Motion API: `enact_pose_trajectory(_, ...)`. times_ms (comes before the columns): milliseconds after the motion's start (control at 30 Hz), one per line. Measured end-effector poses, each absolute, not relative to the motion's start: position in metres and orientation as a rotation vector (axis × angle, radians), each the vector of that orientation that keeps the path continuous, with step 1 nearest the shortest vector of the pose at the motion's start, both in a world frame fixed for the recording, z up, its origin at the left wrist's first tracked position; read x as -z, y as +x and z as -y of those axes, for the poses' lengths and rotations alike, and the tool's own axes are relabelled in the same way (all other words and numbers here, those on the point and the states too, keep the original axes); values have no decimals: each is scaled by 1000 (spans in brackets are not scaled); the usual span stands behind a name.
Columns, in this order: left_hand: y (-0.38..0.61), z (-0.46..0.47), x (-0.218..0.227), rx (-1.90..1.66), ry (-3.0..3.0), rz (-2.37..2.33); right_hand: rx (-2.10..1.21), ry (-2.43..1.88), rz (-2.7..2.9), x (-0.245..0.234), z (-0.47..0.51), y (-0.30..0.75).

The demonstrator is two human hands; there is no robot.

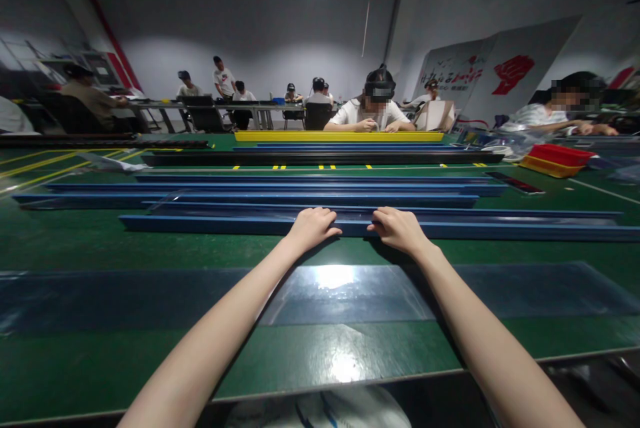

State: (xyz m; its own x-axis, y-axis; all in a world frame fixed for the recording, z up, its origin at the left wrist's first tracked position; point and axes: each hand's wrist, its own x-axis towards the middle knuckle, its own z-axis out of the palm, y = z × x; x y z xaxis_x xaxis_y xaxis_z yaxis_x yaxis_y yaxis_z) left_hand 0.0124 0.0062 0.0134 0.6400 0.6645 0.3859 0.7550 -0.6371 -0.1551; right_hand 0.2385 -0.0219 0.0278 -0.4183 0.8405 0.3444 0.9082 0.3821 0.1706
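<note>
A long blue channel strip [210, 223] lies across the table in front of me, its near wall upright. My left hand [313, 225] is closed over that near wall, fingers curled over the top and thumb on the front. A short way to the right, my right hand [397, 228] grips the same wall in the same manner. The fingertips inside the channel are partly hidden. Between the strip and me, a clear plastic sheet [200, 295] lies flat under my forearms and reflects the lamps.
More blue channel strips [300, 201] lie just beyond, then a black strip [330, 158] and a yellow strip [340, 137]. A phone [520, 183] and red and yellow trays [557, 158] are at the right. A person [373, 108] sits across the green table [320, 355].
</note>
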Motion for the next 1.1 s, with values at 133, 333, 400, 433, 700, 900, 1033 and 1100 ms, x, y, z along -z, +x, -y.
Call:
enact_pose_trajectory(133, 12, -6, -14, 430, -2559, 1139, 466, -1620, 2411, -30, 24, 248)
enact_pose_trajectory(333, 12, -6, -15, 451, -2559, 1138, 482, -1642, 2391, -30, 25, 253)
enact_pose_trajectory(400, 12, -6, -14, 461, -2553, 1136, 501, -1642, 2392, -29, 25, 252)
enact_pose_trajectory(433, 12, -6, -14, 465, -2549, 1135, 512, -1642, 2390, -28, 25, 251)
enact_pose_trajectory(700, 15, -5, -11, 492, -2535, 1108, 532, -1582, 2397, -23, 25, 245)
enact_pose_trajectory(900, 17, -3, -13, 496, -2542, 1130, 501, -1519, 2398, -17, 22, 237)
enact_pose_trajectory(1033, 18, -2, -15, 483, -2549, 1157, 480, -1512, 2370, -16, 21, 238)
enact_pose_trajectory(1100, 18, -1, -16, 478, -2556, 1166, 477, -1507, 2359, -16, 20, 239)
